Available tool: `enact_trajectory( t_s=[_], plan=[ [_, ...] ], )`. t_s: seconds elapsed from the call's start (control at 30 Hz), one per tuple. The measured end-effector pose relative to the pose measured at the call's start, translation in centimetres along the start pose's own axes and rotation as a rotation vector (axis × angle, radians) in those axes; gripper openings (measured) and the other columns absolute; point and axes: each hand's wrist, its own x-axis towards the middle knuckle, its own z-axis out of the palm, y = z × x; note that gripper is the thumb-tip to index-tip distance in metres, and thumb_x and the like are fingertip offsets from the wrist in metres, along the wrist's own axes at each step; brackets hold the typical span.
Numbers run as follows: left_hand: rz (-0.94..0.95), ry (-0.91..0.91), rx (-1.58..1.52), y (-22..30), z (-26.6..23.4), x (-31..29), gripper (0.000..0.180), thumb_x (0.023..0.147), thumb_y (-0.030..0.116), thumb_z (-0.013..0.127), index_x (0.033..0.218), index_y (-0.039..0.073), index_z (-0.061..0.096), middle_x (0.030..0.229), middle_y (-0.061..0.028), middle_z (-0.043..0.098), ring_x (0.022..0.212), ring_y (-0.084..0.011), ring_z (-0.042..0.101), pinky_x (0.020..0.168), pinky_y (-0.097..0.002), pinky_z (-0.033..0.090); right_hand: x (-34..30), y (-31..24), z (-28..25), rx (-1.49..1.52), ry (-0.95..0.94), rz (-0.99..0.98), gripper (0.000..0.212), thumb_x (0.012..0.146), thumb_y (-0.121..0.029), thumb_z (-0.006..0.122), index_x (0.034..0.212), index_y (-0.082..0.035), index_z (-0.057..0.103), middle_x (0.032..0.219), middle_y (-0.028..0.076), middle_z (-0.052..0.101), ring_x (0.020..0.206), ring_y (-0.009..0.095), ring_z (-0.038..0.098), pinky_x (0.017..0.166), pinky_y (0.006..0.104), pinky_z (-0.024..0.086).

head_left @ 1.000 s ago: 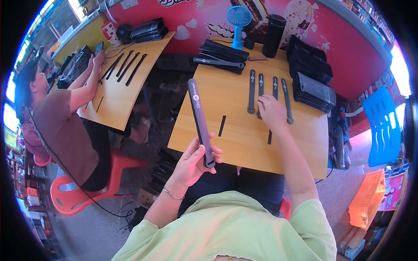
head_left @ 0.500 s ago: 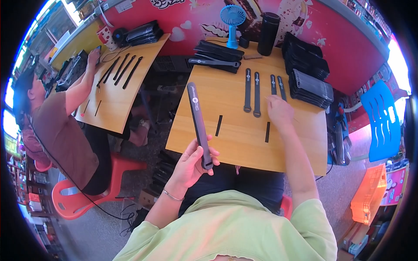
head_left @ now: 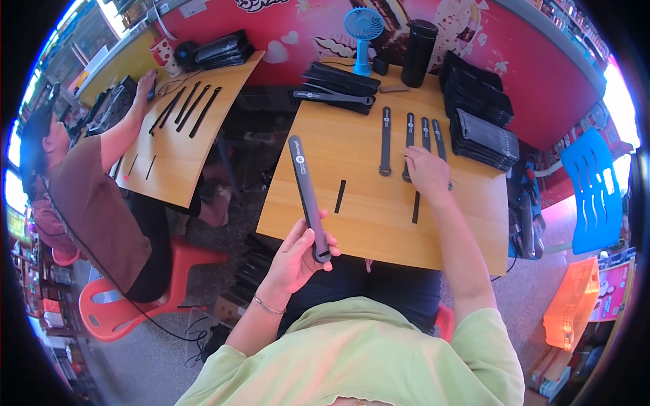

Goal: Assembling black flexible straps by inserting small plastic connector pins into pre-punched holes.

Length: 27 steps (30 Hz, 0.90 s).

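Note:
My left hand (head_left: 298,254) holds a black strap (head_left: 305,186) by its buckle end, raised off the near edge of the wooden table (head_left: 298,216). The strap stands tilted, with pale print along it. My right hand (head_left: 430,172) is over the table, its fingers closed on a second black strap (head_left: 409,128) and covering part of it. A thin pointed bit sticks out beside that hand; I cannot make out what it is. Left of it lies a single strap (head_left: 386,142). Two more, including the rightmost strap (head_left: 439,135), lie partly behind my fingers.
Two short black strips, one a left strip (head_left: 340,196), mark the tabletop. Behind are strap piles (head_left: 338,84), a blue fan (head_left: 362,40), a black bottle (head_left: 418,51) and stacked black packs (head_left: 484,135). A person (head_left: 101,196) works at another table (head_left: 179,172) on the left.
The second strap has slid right, close to the two right-hand straps, together with my right hand, which came slightly left and nearer. The strap in my left hand is tilted a little more.

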Motion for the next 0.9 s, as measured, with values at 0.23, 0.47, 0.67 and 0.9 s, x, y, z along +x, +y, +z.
enact_trajectory(
  t_s=[0.23, 0.47, 0.67, 0.9],
  plan=[
    [-0.013, -0.01, -0.008, -0.1, 1.0, 0.2, 0.041, 0.099, 0.012, 0.04, 0.138, 0.01, 0.031, 0.101, -0.0128, 0.057, 0.096, -0.0257, 0.062, 0.073, -0.0354, 0.058, 0.8, -2.0, 0.8, 0.048, -0.122, -0.194, 0.026, 0.089, -0.024, 0.053, 0.11, -0.012, 0.063, 0.113, 0.001, 0.063, 0.098, 0.023, 0.061, 0.079, 0.0354, 0.05],
    [-0.005, 0.002, 0.021, -0.2, 0.6, 0.2, 0.039, 0.096, 0.009, 0.046, 0.133, 0.003, 0.037, 0.104, -0.0131, 0.058, 0.103, -0.0312, 0.061, 0.078, -0.0392, 0.058, 0.6, -1.1, 0.5, 0.065, -0.168, -0.135, 0.027, 0.088, -0.023, 0.055, 0.111, -0.013, 0.064, 0.116, 0.002, 0.062, 0.101, 0.022, 0.06, 0.082, 0.0344, 0.049],
    [0.093, 0.018, 0.031, -0.5, 1.6, 0.9, 0.034, 0.095, 0.009, 0.05, 0.127, 0.0, 0.044, 0.104, -0.013, 0.06, 0.104, -0.0342, 0.06, 0.082, -0.0396, 0.057, -1.1, -5.1, -5.5, 0.367, 0.034, -0.137, 0.025, 0.09, -0.019, 0.054, 0.112, -0.01, 0.063, 0.104, 0.008, 0.064, 0.089, 0.028, 0.063, 0.073, 0.0345, 0.05],
    [0.31, 0.114, 0.04, -1.6, 3.0, 2.3, 0.027, 0.092, 0.005, 0.053, 0.119, 0.003, 0.049, 0.103, -0.0123, 0.061, 0.102, -0.0303, 0.062, 0.086, -0.0384, 0.055, -8.5, -12.1, -9.9, 0.659, -0.073, -0.287, 0.032, 0.089, -0.016, 0.058, 0.12, -0.011, 0.059, 0.078, 0.01, 0.064, 0.069, 0.026, 0.062, 0.062, 0.0356, 0.049]
  ],
)
